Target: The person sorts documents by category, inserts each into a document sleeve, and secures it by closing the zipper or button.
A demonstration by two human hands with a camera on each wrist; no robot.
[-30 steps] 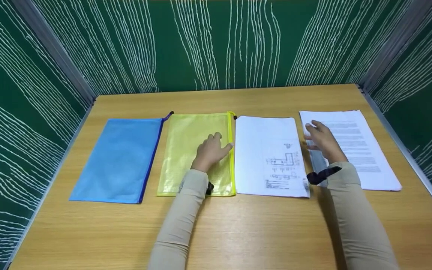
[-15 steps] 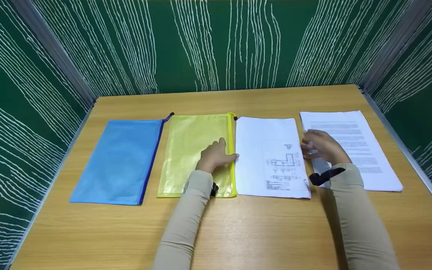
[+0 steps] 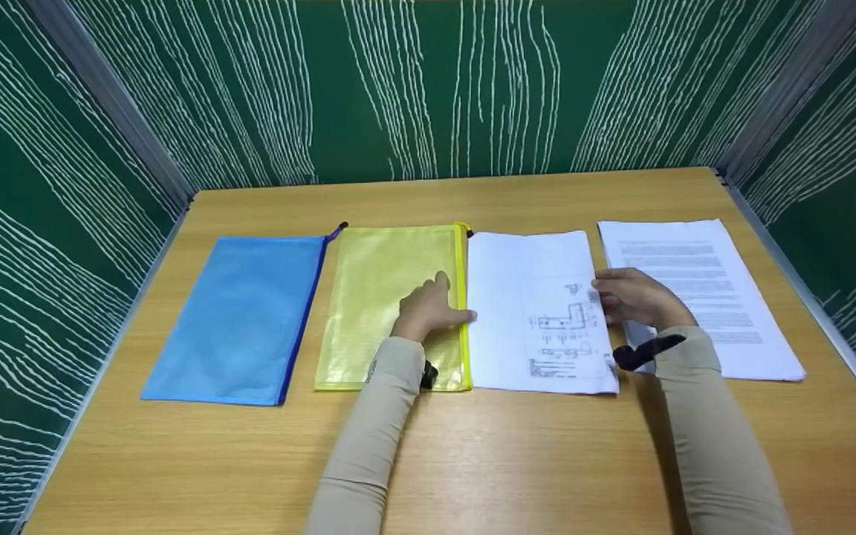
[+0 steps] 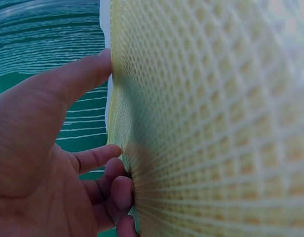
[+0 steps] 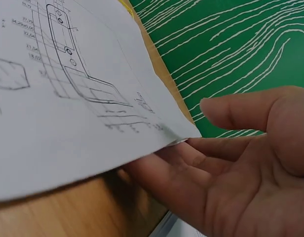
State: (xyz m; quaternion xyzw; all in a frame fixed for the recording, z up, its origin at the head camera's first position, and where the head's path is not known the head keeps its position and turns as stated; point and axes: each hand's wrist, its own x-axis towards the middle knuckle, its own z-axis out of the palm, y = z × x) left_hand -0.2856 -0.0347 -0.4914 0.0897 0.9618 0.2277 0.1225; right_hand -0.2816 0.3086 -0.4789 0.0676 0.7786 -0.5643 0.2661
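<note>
In the head view my left hand (image 3: 426, 308) rests over the yellow mesh zip pouch (image 3: 383, 260). Its thumb reaches past the pouch's zip edge to the left edge of a paper stack (image 3: 510, 275) printed with a line drawing. The left wrist view has the fingertips (image 4: 122, 192) against the pouch's mesh, thumb spread away from them. My right hand (image 3: 640, 299) is at the paper stack's right edge. In the right wrist view its fingers (image 5: 167, 182) reach under that edge, which is slightly raised, while the thumb (image 5: 241, 109) stands apart above the sheet.
A blue zip pouch (image 3: 238, 319) lies flat at the left. To the right is another stack of printed text pages (image 3: 695, 297), partly under my right hand in the head view. Green walls with white lines (image 3: 428, 89) bound the wooden table (image 3: 510, 461) at the back and sides.
My left hand has moved right, its thumb now at the paper's left edge. The right hand has come down and left, from over the text pages to the drawing's right edge.
</note>
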